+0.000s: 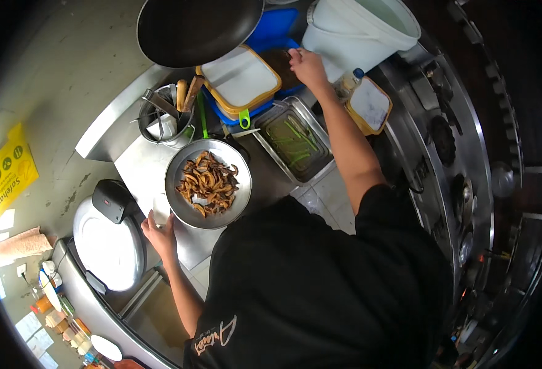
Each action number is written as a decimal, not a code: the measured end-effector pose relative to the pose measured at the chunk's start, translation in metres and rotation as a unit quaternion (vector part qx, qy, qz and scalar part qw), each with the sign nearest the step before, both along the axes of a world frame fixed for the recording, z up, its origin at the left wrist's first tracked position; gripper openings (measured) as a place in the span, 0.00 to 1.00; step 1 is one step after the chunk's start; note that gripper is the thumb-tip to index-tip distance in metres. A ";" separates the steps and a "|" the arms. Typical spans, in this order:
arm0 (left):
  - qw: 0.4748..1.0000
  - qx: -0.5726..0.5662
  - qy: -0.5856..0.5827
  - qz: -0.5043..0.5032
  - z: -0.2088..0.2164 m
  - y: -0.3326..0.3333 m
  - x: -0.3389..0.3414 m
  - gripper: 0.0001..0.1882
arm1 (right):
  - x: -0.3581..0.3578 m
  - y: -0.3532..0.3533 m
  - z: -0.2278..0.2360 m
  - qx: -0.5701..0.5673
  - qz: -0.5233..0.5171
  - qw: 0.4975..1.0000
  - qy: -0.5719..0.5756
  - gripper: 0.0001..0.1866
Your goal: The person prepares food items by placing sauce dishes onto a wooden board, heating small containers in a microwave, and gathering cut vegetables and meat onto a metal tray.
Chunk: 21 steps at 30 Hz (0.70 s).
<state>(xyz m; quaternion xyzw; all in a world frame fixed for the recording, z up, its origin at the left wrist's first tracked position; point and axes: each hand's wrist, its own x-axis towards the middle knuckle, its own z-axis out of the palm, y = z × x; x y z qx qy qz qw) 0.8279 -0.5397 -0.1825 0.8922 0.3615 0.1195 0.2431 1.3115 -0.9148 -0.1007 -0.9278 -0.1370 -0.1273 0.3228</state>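
My right hand (308, 66) reaches far forward with its fingers pinched together, over a container of something dark brown (280, 66). What the pinch holds, if anything, does not show. My left hand (159, 237) has thumb and fingers on a small white object (161, 208), perhaps a little dish, at the counter's edge. Beside it stands a round metal bowl (176, 212) of browned, sliced pieces (208, 184), maybe mushrooms, with a small whitish patch among them.
Yellow-rimmed white tubs (237, 77) stand behind the bowl, left of a white bucket (348, 40). A metal tray (271, 144) holds green stalks in liquid. A utensil pot (166, 117), a large dark pan (200, 31) and a rice cooker (108, 246) surround the counter. Stoves line the right.
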 end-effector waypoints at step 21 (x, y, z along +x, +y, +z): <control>0.987 0.085 -0.128 0.036 0.097 0.025 -0.003 0.31 | -0.059 0.002 0.028 0.577 -0.119 0.806 0.056 0.14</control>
